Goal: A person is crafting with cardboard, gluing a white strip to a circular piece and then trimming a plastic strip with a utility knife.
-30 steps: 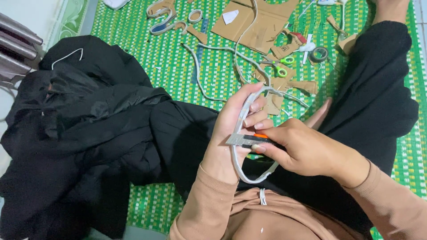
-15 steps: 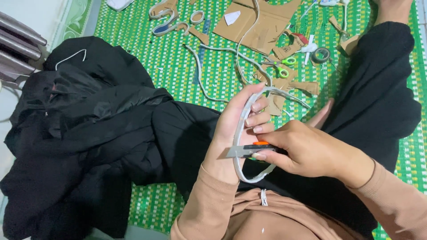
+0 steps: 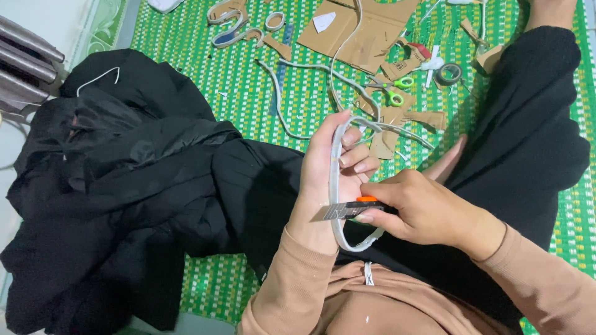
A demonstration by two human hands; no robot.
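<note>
— What have your hands got?

— Your left hand (image 3: 332,164) curls its fingers (image 3: 357,155) around a grey curved strip (image 3: 335,180), holding it upright above your lap. Your right hand (image 3: 422,211) pinches an orange-handled utility knife (image 3: 347,209), blade laid across the strip just below the left fingers.

— And around them?

— Beyond the fingers, green-handled scissors (image 3: 397,90) and cardboard pieces (image 3: 366,31) lie on the green woven mat (image 3: 186,49). Left of them, a black garment (image 3: 112,186).

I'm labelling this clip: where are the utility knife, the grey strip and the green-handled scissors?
utility knife (image 3: 332,213), head view, on its blade.
grey strip (image 3: 334,162), head view, on its straight left side.
green-handled scissors (image 3: 397,90), head view, between the handle loops.
</note>
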